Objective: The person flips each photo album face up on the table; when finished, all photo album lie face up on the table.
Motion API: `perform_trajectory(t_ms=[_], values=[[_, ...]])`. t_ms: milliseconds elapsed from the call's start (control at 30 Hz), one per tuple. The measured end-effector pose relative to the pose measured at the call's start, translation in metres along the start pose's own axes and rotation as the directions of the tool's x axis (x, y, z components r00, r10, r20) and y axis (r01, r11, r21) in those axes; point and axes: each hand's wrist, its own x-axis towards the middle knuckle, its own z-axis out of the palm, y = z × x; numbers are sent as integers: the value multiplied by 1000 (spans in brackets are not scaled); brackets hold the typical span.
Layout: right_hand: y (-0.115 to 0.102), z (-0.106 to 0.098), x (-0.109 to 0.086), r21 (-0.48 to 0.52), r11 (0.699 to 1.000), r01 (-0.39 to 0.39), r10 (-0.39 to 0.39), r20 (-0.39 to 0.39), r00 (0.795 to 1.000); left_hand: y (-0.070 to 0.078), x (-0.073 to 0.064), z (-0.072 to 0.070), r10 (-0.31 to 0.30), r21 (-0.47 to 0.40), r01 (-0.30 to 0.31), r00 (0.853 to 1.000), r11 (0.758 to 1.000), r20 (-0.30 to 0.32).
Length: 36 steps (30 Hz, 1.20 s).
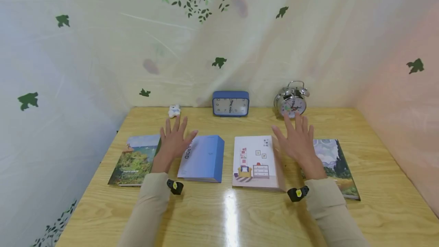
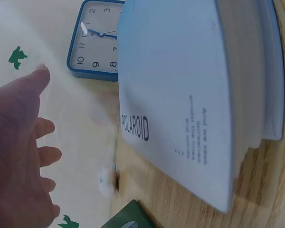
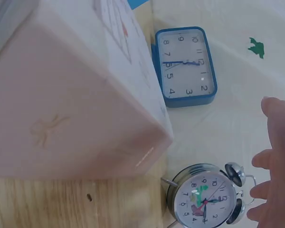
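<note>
My left hand (image 1: pixel 173 145) has its fingers spread, over the gap between a blue photo album marked POLAROID (image 1: pixel 200 157) and a landscape-covered photo album (image 1: pixel 135 161). In the left wrist view the POLAROID album (image 2: pixel 175 76) lies beside the hand, and nothing is in the fingers. My right hand (image 1: pixel 297 142), also spread and holding nothing, overlaps the edge of a pink-spined album with a furniture drawing (image 1: pixel 253 163). To its right, partly hidden by the wrist, lies an album with a painted cover (image 1: pixel 337 167). The right wrist view shows the pink spine (image 3: pixel 76 118) large.
A blue rectangular clock (image 1: pixel 230 104) stands at the back middle of the wooden table (image 1: pixel 205 212). Right of it is a silver twin-bell alarm clock (image 1: pixel 291 102); left of it, a small white figurine (image 1: pixel 174 110). A leaf-patterned curtain (image 1: pixel 192 48) hangs behind.
</note>
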Motion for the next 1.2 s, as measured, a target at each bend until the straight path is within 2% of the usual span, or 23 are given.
perform_trajectory(t_ms=[100, 233, 333, 400, 567, 800, 967, 1067, 1200], values=[[-7, 2, 6, 49, 997, 63, -61, -56, 997, -7, 3, -1, 52, -43, -55, 996, 998, -68], [-20, 7, 13, 149, 978, 145, -129, -115, 985, -17, 4, -4, 115, -158, -146, 975, 977, -192], [-34, 12, 17, 226, 957, 180, -151, -140, 979, -25, 2, -9, 107, -239, -170, 962, 956, -253], [-46, 16, 20, 271, 941, 201, -164, -155, 974, -31, -1, -13, 78, -283, -157, 960, 946, -270], [-75, 31, 27, 337, 899, 280, -228, -186, 956, -48, -12, -23, -5, -351, -91, 965, 932, -263], [-119, 55, 30, 402, 854, 330, -297, -144, 944, -76, -29, -34, -41, -386, -80, 955, 919, -295], [-148, 73, 28, 427, 834, 351, -327, -130, 936, -97, -41, -42, -74, -422, -57, 955, 905, -288], [-166, 83, 25, 433, 827, 358, -344, -114, 932, -112, -49, -44, -105, -427, -29, 952, 904, -287], [-190, 99, 18, 457, 809, 369, -373, -87, 924, -132, -61, -44, -136, -408, -3, 940, 913, -313]])
